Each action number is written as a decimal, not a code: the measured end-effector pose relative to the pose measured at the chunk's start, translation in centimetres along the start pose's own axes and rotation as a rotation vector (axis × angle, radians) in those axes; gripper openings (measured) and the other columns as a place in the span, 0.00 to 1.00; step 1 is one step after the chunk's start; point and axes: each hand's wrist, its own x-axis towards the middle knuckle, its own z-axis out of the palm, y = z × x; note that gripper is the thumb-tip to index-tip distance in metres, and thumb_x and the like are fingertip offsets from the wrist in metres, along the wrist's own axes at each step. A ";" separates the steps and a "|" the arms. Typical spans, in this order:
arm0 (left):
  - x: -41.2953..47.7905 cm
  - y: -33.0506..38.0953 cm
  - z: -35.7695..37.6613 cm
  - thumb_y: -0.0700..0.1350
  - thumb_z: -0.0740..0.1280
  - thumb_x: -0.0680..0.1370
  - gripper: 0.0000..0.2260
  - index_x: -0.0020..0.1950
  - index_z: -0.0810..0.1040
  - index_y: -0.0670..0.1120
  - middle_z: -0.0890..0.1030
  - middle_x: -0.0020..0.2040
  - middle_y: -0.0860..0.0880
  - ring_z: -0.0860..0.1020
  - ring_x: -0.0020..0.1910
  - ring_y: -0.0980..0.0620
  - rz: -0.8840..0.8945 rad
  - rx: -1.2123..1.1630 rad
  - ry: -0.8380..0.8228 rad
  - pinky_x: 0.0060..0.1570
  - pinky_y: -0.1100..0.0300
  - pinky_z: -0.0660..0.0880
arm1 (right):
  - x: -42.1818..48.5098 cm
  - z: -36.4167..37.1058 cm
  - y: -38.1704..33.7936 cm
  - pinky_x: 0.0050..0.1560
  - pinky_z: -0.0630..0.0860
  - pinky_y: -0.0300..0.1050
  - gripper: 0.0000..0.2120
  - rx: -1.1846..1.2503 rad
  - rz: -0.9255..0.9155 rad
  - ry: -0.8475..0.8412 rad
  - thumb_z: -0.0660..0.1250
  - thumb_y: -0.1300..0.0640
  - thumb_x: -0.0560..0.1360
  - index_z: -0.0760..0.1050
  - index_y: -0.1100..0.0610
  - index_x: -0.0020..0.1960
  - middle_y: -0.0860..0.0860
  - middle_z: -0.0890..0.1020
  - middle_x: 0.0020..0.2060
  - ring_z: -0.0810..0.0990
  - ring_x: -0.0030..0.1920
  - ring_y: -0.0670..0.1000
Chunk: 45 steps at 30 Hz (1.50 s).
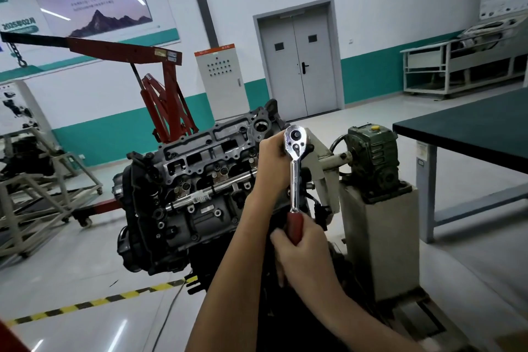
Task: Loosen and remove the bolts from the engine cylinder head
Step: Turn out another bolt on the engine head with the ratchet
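The grey engine with its exposed cylinder head sits tilted on a stand at the centre. Several dark bolts show along the head's top rails. A chrome ratchet wrench with a red handle stands nearly upright over the head's right end. My right hand grips the red handle at the bottom. My left hand wraps around the ratchet's head from the left, its fingers hidden behind the tool. The socket and the bolt under it are hidden.
A beige engine stand post with a green gearbox stands right of the engine. A dark green workbench is at the right. A red engine hoist is behind, a metal frame cart at the left, hazard tape on the floor.
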 end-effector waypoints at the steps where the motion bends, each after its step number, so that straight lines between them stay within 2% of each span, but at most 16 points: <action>1: 0.1 0.1 -0.1 0.36 0.68 0.75 0.14 0.32 0.70 0.32 0.68 0.28 0.42 0.63 0.32 0.52 0.000 0.006 -0.009 0.32 0.57 0.62 | 0.1 -0.1 0.0 0.25 0.68 0.45 0.11 -0.015 0.004 -0.009 0.65 0.63 0.70 0.66 0.54 0.33 0.54 0.68 0.24 0.67 0.23 0.52; 6: 0.6 0.5 -0.3 0.32 0.67 0.74 0.14 0.29 0.69 0.34 0.68 0.26 0.45 0.62 0.29 0.53 -0.025 0.052 -0.035 0.30 0.59 0.60 | 3.1 -8.8 -0.9 0.23 0.65 0.33 0.10 -0.481 -0.145 -0.158 0.69 0.64 0.70 0.71 0.58 0.33 0.47 0.70 0.23 0.68 0.22 0.43; 9: 0.7 1.0 -0.1 0.31 0.64 0.71 0.17 0.26 0.65 0.46 0.67 0.25 0.50 0.59 0.26 0.58 -0.026 0.095 -0.051 0.27 0.65 0.58 | 6.5 -14.0 -3.8 0.28 0.67 0.29 0.15 -0.771 -0.269 -0.234 0.69 0.66 0.70 0.69 0.50 0.32 0.46 0.72 0.25 0.73 0.27 0.40; 11: 0.5 1.0 -0.1 0.30 0.63 0.70 0.15 0.27 0.65 0.44 0.66 0.25 0.49 0.59 0.26 0.58 -0.029 0.081 -0.032 0.27 0.66 0.57 | 7.4 -14.6 -4.2 0.30 0.67 0.29 0.18 -0.852 -0.325 -0.205 0.70 0.65 0.70 0.67 0.47 0.32 0.47 0.73 0.25 0.73 0.28 0.42; 13: 0.2 0.5 0.1 0.29 0.63 0.71 0.10 0.29 0.69 0.37 0.69 0.27 0.46 0.62 0.28 0.56 -0.033 0.051 -0.009 0.29 0.62 0.60 | 6.1 -12.9 -2.6 0.29 0.68 0.32 0.15 -0.751 -0.250 -0.172 0.69 0.63 0.71 0.68 0.49 0.34 0.50 0.73 0.26 0.70 0.25 0.44; 16: 0.1 0.2 0.5 0.29 0.64 0.71 0.11 0.30 0.72 0.38 0.70 0.28 0.47 0.63 0.30 0.55 -0.011 0.005 0.048 0.30 0.60 0.62 | 1.9 -7.1 0.0 0.24 0.65 0.33 0.09 -0.398 -0.142 -0.015 0.69 0.62 0.70 0.71 0.55 0.35 0.49 0.72 0.22 0.67 0.22 0.43; 18: 0.1 0.2 0.6 0.30 0.65 0.73 0.12 0.30 0.70 0.36 0.69 0.27 0.46 0.62 0.30 0.55 0.008 0.004 0.057 0.29 0.59 0.61 | 0.4 -3.0 0.3 0.20 0.65 0.35 0.11 -0.123 -0.057 0.043 0.67 0.63 0.69 0.69 0.53 0.33 0.47 0.69 0.19 0.66 0.19 0.43; 20: 0.1 0.2 0.5 0.32 0.66 0.74 0.13 0.31 0.68 0.33 0.68 0.27 0.39 0.62 0.31 0.53 0.021 0.009 0.045 0.30 0.57 0.60 | 0.0 -0.2 0.4 0.18 0.65 0.38 0.14 0.004 -0.038 0.068 0.66 0.63 0.69 0.65 0.52 0.31 0.47 0.67 0.20 0.66 0.19 0.47; 23: 0.1 0.1 0.4 0.31 0.66 0.74 0.10 0.33 0.72 0.31 0.72 0.29 0.35 0.65 0.31 0.53 0.014 0.016 0.040 0.31 0.58 0.62 | 0.3 -1.4 0.1 0.18 0.64 0.36 0.14 -0.050 -0.026 0.026 0.65 0.65 0.69 0.64 0.54 0.31 0.47 0.67 0.19 0.65 0.18 0.45; 27: 0.6 0.3 0.3 0.32 0.67 0.73 0.13 0.28 0.73 0.41 0.72 0.26 0.49 0.64 0.28 0.56 -0.029 0.034 0.009 0.28 0.62 0.63 | 3.1 -9.1 -0.9 0.24 0.68 0.36 0.09 -0.467 -0.172 -0.131 0.68 0.65 0.69 0.71 0.56 0.34 0.48 0.71 0.22 0.67 0.22 0.43; 31: 0.3 0.3 -0.1 0.31 0.65 0.72 0.08 0.33 0.72 0.31 0.73 0.30 0.34 0.63 0.29 0.53 -0.039 0.029 0.011 0.29 0.59 0.60 | 5.8 -13.2 -2.9 0.26 0.66 0.31 0.09 -0.705 -0.316 -0.197 0.69 0.63 0.70 0.71 0.57 0.34 0.47 0.72 0.24 0.70 0.24 0.44; 34: 0.0 0.1 0.1 0.31 0.65 0.73 0.09 0.32 0.73 0.33 0.71 0.29 0.35 0.64 0.30 0.52 -0.045 -0.002 0.039 0.30 0.59 0.60 | 4.1 -10.7 -1.2 0.31 0.72 0.45 0.07 -0.600 -0.212 -0.117 0.69 0.64 0.70 0.72 0.58 0.37 0.55 0.75 0.27 0.72 0.26 0.53; 37: 0.0 -0.1 0.2 0.31 0.67 0.74 0.15 0.28 0.70 0.42 0.68 0.27 0.47 0.63 0.30 0.54 -0.038 -0.036 0.061 0.30 0.60 0.60 | 0.8 -4.6 0.2 0.24 0.66 0.34 0.10 -0.270 -0.137 0.036 0.68 0.64 0.68 0.70 0.54 0.34 0.47 0.72 0.22 0.68 0.22 0.44; 40: 0.0 0.0 0.1 0.33 0.67 0.74 0.21 0.28 0.65 0.52 0.65 0.26 0.55 0.60 0.30 0.57 -0.007 -0.036 0.037 0.29 0.62 0.59 | -0.1 0.2 0.4 0.20 0.66 0.37 0.13 -0.010 -0.061 0.066 0.66 0.62 0.69 0.67 0.49 0.32 0.47 0.69 0.21 0.68 0.20 0.47; 42: -0.1 0.0 0.1 0.32 0.67 0.74 0.22 0.28 0.65 0.52 0.65 0.26 0.57 0.60 0.29 0.59 -0.002 -0.034 0.030 0.29 0.64 0.60 | 0.1 0.1 0.4 0.20 0.66 0.36 0.13 -0.024 -0.056 0.057 0.66 0.63 0.69 0.66 0.50 0.32 0.46 0.68 0.20 0.68 0.20 0.46; 45: 0.2 -0.1 0.2 0.32 0.67 0.74 0.20 0.27 0.68 0.50 0.68 0.24 0.57 0.63 0.27 0.58 -0.058 -0.023 0.030 0.28 0.64 0.62 | 1.3 -4.9 0.0 0.23 0.63 0.29 0.12 -0.283 -0.132 -0.050 0.68 0.66 0.68 0.69 0.54 0.33 0.45 0.70 0.20 0.68 0.21 0.41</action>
